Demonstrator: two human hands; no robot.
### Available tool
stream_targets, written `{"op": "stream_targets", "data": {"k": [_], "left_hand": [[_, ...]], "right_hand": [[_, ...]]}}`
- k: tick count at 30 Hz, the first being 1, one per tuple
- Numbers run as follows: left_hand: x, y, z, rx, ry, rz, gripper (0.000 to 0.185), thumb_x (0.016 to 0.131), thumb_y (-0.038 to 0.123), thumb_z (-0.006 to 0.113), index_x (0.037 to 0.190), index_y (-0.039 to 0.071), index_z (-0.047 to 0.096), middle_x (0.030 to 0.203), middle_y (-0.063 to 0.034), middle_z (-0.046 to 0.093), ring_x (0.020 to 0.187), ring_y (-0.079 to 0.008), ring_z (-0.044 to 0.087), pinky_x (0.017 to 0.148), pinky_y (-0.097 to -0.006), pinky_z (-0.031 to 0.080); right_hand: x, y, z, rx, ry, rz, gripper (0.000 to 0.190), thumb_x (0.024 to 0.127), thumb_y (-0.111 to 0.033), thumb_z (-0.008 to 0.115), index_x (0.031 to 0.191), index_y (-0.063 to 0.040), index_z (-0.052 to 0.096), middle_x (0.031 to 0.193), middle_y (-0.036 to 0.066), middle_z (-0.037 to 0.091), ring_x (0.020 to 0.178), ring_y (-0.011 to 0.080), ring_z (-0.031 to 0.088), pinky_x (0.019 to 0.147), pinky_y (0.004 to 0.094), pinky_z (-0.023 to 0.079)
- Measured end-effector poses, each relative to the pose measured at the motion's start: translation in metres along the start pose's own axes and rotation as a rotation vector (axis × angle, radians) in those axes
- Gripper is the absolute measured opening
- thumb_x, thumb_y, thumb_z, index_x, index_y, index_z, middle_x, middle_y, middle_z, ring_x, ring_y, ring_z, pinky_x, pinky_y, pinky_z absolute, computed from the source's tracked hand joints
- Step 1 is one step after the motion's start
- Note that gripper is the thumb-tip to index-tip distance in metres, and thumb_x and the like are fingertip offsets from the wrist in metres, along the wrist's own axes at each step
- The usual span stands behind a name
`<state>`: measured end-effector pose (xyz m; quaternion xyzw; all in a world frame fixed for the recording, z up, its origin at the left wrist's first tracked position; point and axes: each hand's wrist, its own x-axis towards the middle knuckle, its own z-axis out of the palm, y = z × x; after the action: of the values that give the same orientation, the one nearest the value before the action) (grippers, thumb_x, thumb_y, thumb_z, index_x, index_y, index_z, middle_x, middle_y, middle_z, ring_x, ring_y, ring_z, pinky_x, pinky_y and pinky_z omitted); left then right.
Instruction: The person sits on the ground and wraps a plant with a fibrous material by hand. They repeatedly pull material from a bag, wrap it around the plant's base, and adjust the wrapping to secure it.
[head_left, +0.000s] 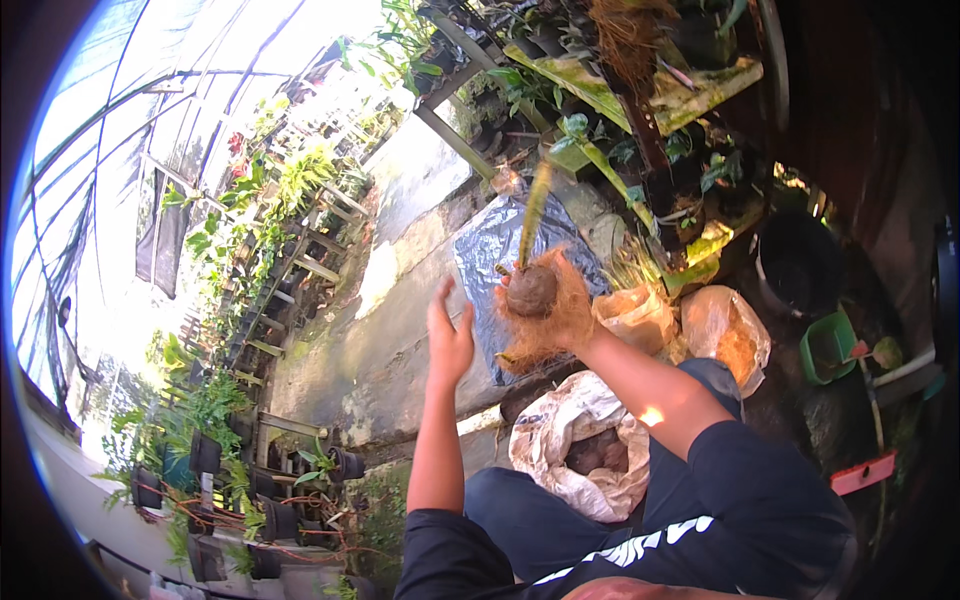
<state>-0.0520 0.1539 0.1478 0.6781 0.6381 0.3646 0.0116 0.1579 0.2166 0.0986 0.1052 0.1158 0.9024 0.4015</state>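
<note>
My right hand (579, 321) holds a mat of brown coir fibre (517, 337) with a round ball of dark soil (532, 291) on it. From the ball rises a long yellow-green leaf (535, 206), blurred at its upper part. Left of the bundle, my left hand (450, 339) is raised and touches nothing, its thumb and fingers apart. Under the bundle a dark plastic sheet (480, 259) lies on the paved floor. Between my legs stands a white woven sack (540, 431), rolled open, with brown soil-like lumps (600, 454) inside.
Right of the sheet are a plastic bag (634, 315) and another bag of orange-brown fibre (739, 352). Farther right sit a black bucket (799, 259) and a green planter (825, 349). A mossy plant bench (705, 94) rises beyond. Potted plants (277, 517) line the left.
</note>
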Motion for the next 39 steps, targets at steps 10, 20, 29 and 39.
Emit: {"op": "stream_targets", "data": {"k": [10, 20, 29, 39], "left_hand": [[-0.097, -0.033, 0.148, -0.487, -0.216, -0.045, 0.083, 0.093, 0.045, 0.075, 0.157, 0.003, 0.042, 0.161, -0.0239, 0.041, 0.150, -0.0404, 0.035, 0.127, -0.0482, 0.022], [-0.097, -0.007, 0.108, -0.425, 0.258, 0.026, 0.136, 0.071, 0.085, 0.075, 0.168, 0.008, 0.019, 0.174, -0.0249, 0.008, 0.162, -0.0435, 0.008, 0.127, -0.0601, 0.015], [-0.098, -0.019, 0.061, -0.324, -0.051, 0.195, 0.144, 0.046, 0.076, 0.094, 0.166, 0.028, 0.032, 0.173, -0.0229, 0.003, 0.160, -0.0475, 0.008, 0.127, -0.0639, 0.019], [-0.096, -0.018, 0.070, -0.304, 0.230, 0.179, 0.054, 0.086, 0.002, 0.070, 0.138, 0.015, 0.069, 0.158, -0.0189, 0.051, 0.148, -0.0396, 0.043, 0.121, -0.0513, 0.034]], "right_hand": [[0.035, 0.000, -0.047, -0.690, -0.076, -0.259, 0.032, 0.103, -0.031, 0.064, 0.120, -0.004, 0.057, 0.115, 0.010, 0.070, 0.107, 0.0203, 0.070, 0.095, 0.0390, 0.061], [0.015, 0.032, -0.076, -0.331, -0.040, 0.312, 0.068, 0.103, -0.057, 0.054, 0.147, -0.005, 0.050, 0.146, 0.018, 0.056, 0.138, 0.0386, 0.052, 0.114, 0.0556, 0.046], [0.002, 0.053, -0.073, -0.523, 0.021, 0.267, 0.073, 0.103, -0.062, 0.050, 0.154, -0.009, 0.047, 0.152, 0.012, 0.054, 0.138, 0.0297, 0.054, 0.119, 0.0461, 0.042], [0.004, 0.051, -0.079, -0.891, 0.269, 0.140, 0.062, 0.108, -0.060, 0.044, 0.147, -0.013, 0.055, 0.144, 0.007, 0.063, 0.129, 0.0259, 0.062, 0.110, 0.0454, 0.051]]}}
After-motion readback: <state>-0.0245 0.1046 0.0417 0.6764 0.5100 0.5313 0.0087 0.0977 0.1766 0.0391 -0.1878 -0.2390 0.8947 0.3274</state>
